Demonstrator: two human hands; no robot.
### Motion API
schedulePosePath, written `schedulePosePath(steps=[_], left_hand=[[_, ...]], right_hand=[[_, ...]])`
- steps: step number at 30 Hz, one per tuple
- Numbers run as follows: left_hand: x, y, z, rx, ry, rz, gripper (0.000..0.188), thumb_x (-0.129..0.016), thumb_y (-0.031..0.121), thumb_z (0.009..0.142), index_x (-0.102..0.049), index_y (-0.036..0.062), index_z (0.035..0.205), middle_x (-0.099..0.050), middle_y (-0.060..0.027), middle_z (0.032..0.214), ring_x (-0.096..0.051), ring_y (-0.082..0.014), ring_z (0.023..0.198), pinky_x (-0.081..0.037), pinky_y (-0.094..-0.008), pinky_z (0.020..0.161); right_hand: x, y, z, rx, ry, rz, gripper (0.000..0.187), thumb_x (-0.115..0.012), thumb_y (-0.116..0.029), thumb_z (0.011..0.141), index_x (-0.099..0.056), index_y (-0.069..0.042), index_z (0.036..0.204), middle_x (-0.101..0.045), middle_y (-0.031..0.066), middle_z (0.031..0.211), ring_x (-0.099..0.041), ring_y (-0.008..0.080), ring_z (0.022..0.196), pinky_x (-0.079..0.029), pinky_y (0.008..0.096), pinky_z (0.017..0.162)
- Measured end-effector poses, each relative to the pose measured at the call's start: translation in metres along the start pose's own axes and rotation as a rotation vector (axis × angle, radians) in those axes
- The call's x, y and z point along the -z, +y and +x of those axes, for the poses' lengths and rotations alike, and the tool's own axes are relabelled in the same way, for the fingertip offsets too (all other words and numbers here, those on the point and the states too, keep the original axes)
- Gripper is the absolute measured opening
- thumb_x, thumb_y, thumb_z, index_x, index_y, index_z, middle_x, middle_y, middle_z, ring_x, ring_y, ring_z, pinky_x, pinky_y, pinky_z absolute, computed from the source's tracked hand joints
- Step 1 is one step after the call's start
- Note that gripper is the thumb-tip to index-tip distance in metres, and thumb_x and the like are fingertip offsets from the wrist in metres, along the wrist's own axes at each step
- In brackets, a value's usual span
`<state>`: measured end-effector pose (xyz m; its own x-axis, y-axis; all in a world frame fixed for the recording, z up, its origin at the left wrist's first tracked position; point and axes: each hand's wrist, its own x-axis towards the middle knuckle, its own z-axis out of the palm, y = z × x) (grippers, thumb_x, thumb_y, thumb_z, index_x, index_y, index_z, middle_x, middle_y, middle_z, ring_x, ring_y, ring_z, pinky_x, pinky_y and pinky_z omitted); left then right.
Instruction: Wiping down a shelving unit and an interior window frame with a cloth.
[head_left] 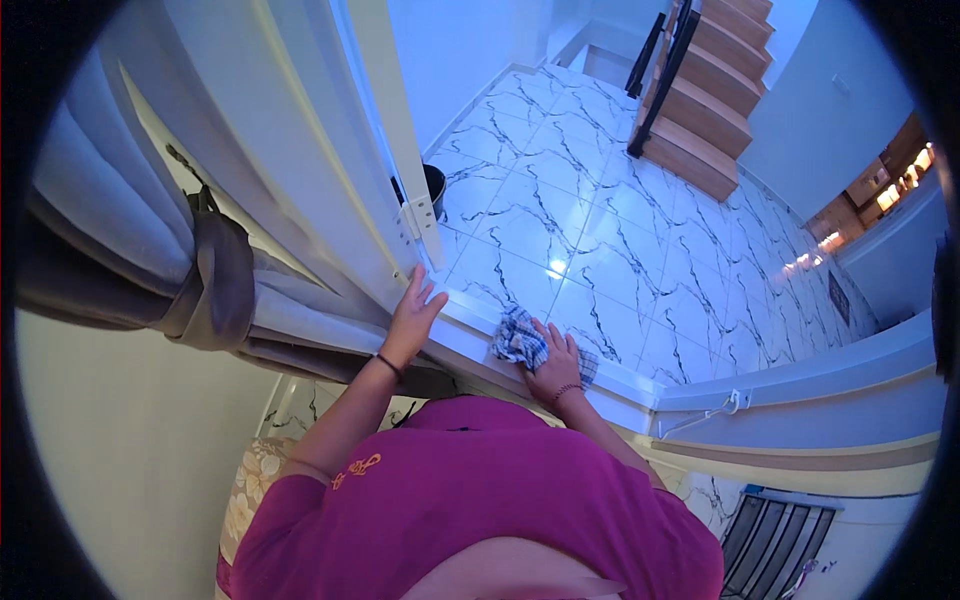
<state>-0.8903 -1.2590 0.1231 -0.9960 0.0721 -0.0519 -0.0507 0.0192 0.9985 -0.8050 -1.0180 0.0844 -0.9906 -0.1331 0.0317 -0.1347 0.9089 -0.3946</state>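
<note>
A white sill [625, 392] runs across in front of me, at the bottom of a white frame. On it lies a crumpled blue, black and white checked cloth [518, 338]. My right hand [553, 368] presses down over the cloth, gripping it against the sill; part of the cloth sticks out on both sides of the hand. My left hand [412, 320] is at the left corner of the frame, fingers spread, touching the frame near a metal hinge [420, 215]. Nothing is in that hand.
Grey curtains [110, 200], gathered with a tieback [215, 280], hang at the left. A white hook [735, 402] sits on the frame at right. Beyond the sill are a marbled tile floor [600, 230], a dark bin [435, 190] and wooden stairs [700, 120] with a black railing [665, 85].
</note>
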Motion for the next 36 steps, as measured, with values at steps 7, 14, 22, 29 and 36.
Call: schedulePosePath(steps=[7, 14, 22, 29, 36], left_hand=[[-0.029, -0.018, 0.044, -0.102, 0.176, 0.163, 0.086, -0.064, 0.021, 0.079, -0.005, -0.0039, 0.137, -0.02, -0.024, 0.14, -0.019, -0.0277, 0.131, -0.017, -0.0306, 0.105], [-0.049, -0.004, 0.061, -0.036, 0.346, 0.042, 0.088, -0.064, 0.019, 0.077, -0.004, -0.0044, 0.137, -0.012, -0.0225, 0.142, -0.013, -0.0275, 0.133, -0.011, -0.0307, 0.107], [-0.041, -0.017, 0.053, -0.054, 0.301, -0.016, 0.091, -0.064, 0.018, 0.078, 0.001, -0.0034, 0.137, -0.006, -0.0213, 0.144, -0.007, -0.0273, 0.134, -0.007, -0.032, 0.107], [-0.043, -0.032, 0.028, -0.328, 0.159, 0.184, 0.09, -0.064, 0.005, 0.075, 0.0, -0.0007, 0.138, -0.007, -0.0212, 0.144, -0.008, -0.0268, 0.134, -0.009, -0.0327, 0.107], [-0.035, -0.005, 0.013, -0.27, 0.093, 0.51, 0.094, -0.065, 0.006, 0.072, 0.001, 0.0001, 0.139, -0.01, -0.0223, 0.144, -0.012, -0.0288, 0.133, -0.013, -0.0346, 0.106]], right_hand=[[-0.011, -0.005, 0.007, 0.049, 0.058, -0.024, 0.048, -0.059, -0.036, 0.076, -0.05, -0.018, 0.12, -0.033, 0.0039, 0.137, -0.031, 0.0284, 0.125, -0.02, 0.0466, 0.103], [-0.024, 0.028, 0.011, 0.048, 0.011, 0.077, 0.043, -0.059, -0.033, 0.076, -0.054, -0.014, 0.114, -0.043, 0.0109, 0.127, -0.038, 0.0297, 0.118, -0.026, 0.0436, 0.1], [-0.024, 0.066, 0.116, -0.461, -0.366, 2.104, 0.055, -0.045, -0.046, 0.087, -0.052, 0.007, 0.098, -0.061, 0.0218, 0.084, -0.062, 0.0359, 0.076, -0.053, 0.0434, 0.068], [-0.124, 0.031, 0.256, -0.356, -0.822, 2.223, 0.063, -0.034, -0.05, 0.088, -0.041, 0.003, 0.121, -0.053, 0.0285, 0.108, -0.056, 0.0433, 0.092, -0.044, 0.0502, 0.083], [-0.194, -0.031, 0.332, -0.302, -1.022, 2.431, 0.048, -0.046, -0.044, 0.086, -0.06, 0.0, 0.1, -0.065, 0.0163, 0.09, -0.064, 0.0275, 0.076, -0.052, 0.0397, 0.073]])
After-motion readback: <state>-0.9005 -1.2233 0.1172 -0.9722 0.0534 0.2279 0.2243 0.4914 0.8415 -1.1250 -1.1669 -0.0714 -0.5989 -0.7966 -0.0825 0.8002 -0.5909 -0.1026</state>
